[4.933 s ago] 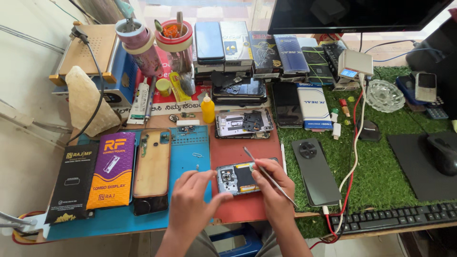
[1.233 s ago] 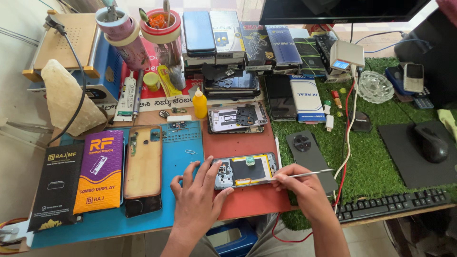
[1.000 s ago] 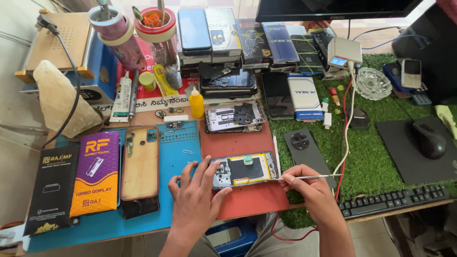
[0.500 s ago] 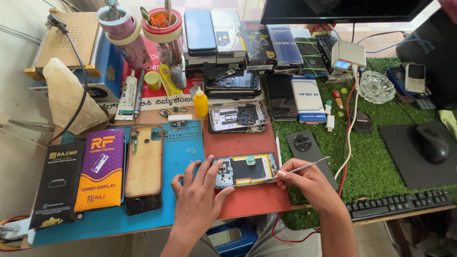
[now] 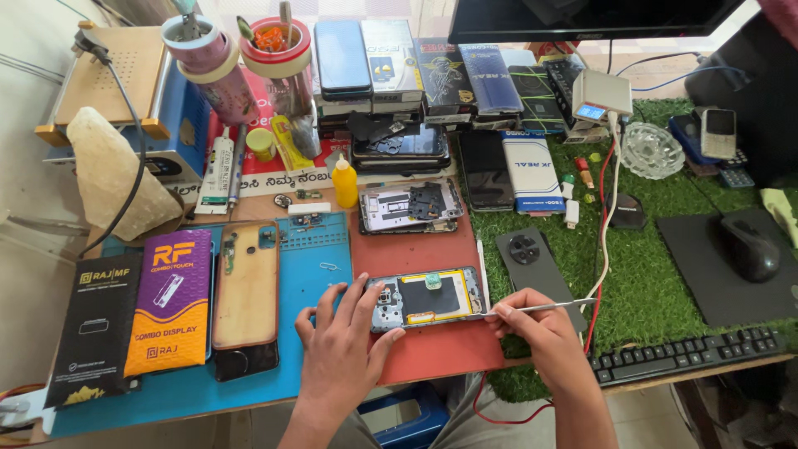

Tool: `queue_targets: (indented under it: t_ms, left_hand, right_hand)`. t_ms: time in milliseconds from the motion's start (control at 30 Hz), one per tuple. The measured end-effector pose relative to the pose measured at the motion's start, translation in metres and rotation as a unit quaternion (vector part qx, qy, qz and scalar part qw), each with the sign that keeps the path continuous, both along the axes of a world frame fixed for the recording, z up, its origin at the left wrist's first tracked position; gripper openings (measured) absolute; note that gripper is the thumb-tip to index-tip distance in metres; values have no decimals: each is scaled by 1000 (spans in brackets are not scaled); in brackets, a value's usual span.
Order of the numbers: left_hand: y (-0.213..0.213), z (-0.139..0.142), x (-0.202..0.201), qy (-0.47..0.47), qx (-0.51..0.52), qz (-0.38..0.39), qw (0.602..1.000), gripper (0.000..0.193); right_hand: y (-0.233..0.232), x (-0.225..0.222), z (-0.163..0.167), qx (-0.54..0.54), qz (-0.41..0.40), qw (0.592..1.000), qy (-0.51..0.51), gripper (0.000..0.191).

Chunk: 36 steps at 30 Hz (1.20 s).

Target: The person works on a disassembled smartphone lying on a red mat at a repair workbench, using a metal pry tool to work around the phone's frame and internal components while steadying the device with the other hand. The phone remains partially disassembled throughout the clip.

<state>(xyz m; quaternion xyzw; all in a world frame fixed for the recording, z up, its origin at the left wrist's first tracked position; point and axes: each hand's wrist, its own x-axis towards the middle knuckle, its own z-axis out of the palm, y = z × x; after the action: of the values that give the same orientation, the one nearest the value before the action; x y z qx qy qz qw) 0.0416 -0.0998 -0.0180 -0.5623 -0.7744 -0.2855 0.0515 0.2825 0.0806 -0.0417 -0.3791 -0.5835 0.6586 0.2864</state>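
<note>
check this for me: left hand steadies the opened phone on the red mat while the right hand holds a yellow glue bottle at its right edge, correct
Not quite. In the head view the right hand holds a thin metal tool, not a bottle; the yellow bottle stands untouched further back. The left hand does steady the opened phone on the red mat.

The opened smartphone [image 5: 428,298] lies flat on the red work mat [image 5: 440,349], back cover off and insides facing up, long axis running left to right. A dark battery fills its middle, with a yellowish band along the top and the camera cluster at its left end. It sits on the mat's near half, close to the front edge. The thin metal pry tool [image 5: 540,308] lies nearly level, its tip touching the phone's right end, its shaft reaching off the mat's right edge.
</note>
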Motion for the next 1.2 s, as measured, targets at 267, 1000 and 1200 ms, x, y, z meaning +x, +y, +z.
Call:
queue_targets:
  t_ms: [267, 1000, 1200]
  left_hand:
    - [0, 0, -1, -3, -2, -4, 1000, 64]
    - [0, 1, -1, -11, -3, -10, 1000, 63]
    - [0, 2, -1, -13, -6, -9, 1000, 62]
  right_hand:
    - [8, -6, 1, 8, 35, 999, -13, 17]
    - [4, -7, -4, 7, 17, 1000, 4, 17]
    - [-1, -18, -2, 18, 17, 1000, -13, 18]
